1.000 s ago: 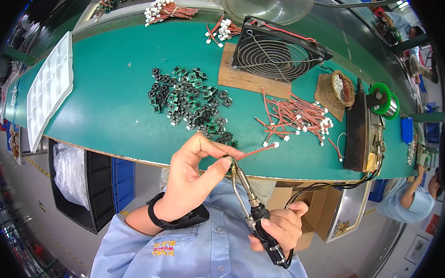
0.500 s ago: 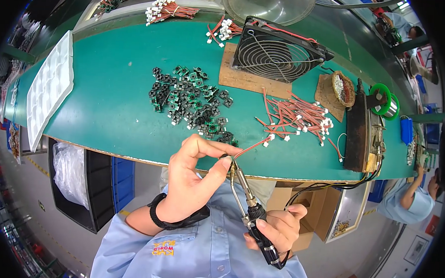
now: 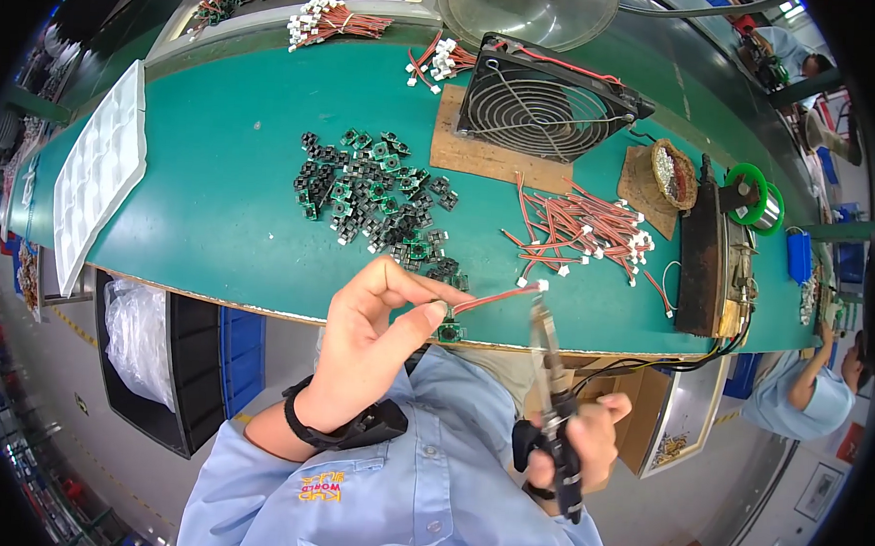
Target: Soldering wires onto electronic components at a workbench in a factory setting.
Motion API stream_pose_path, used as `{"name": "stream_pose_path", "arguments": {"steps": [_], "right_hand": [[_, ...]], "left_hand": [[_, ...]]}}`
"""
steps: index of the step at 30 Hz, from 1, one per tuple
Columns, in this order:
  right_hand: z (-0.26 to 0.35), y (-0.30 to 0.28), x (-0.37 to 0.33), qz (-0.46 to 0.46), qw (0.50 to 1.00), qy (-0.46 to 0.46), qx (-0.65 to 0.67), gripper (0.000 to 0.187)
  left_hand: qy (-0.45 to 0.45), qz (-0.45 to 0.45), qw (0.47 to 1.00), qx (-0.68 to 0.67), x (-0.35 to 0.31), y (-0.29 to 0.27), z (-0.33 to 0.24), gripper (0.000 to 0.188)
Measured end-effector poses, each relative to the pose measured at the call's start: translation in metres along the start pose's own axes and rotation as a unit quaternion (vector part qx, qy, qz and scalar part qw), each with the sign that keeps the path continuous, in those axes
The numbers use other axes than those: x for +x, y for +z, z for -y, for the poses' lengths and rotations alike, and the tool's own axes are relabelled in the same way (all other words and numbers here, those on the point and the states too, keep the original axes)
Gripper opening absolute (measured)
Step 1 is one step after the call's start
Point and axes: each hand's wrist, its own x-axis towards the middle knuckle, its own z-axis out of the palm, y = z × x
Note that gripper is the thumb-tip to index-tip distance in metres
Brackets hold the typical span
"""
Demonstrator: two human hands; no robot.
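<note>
Thumb and index finger of my left hand (image 3: 361,343) pinch a small green circuit board (image 3: 451,330) over the table's near edge. From it a red wire lead (image 3: 495,298) runs up to the right, ending in a white connector (image 3: 541,286). My right hand (image 3: 594,441) is closed round the black handle of a soldering iron (image 3: 558,449). The iron's blurred metal tip points up near the white connector; whether they touch I cannot tell. Beyond my left hand lies a pile of small black and green circuit boards (image 3: 372,197). Loose red wire leads (image 3: 586,226) are heaped to its right.
A black fan (image 3: 537,107) stands on a wooden board (image 3: 453,147). At right are a soldering station (image 3: 707,255), a green solder spool (image 3: 747,194) and a small bowl (image 3: 690,186). A white moulded tray (image 3: 100,175) leans at left. A co-worker (image 3: 803,396) sits far right.
The soldering iron has swung away from the circuit board, to the right and more upright. My left hand has shifted slightly left, and the board now shows below my fingertips.
</note>
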Motion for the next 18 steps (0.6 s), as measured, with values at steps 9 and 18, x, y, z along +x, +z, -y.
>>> {"name": "stream_pose_path", "arguments": {"steps": [9, 18], "right_hand": [[-0.058, -0.007, 0.044, -0.198, 0.936, 0.283, 0.073, 0.045], [-0.086, -0.008, 0.057, -0.18, 0.933, 0.31, -0.007, 0.042]], "left_hand": [[-0.028, 0.029, 0.997, -0.066, -0.004, -0.009, 0.001, 0.009], [0.074, -0.099, 0.991, -0.041, -0.015, -0.041, -0.01, 0.008]]}}
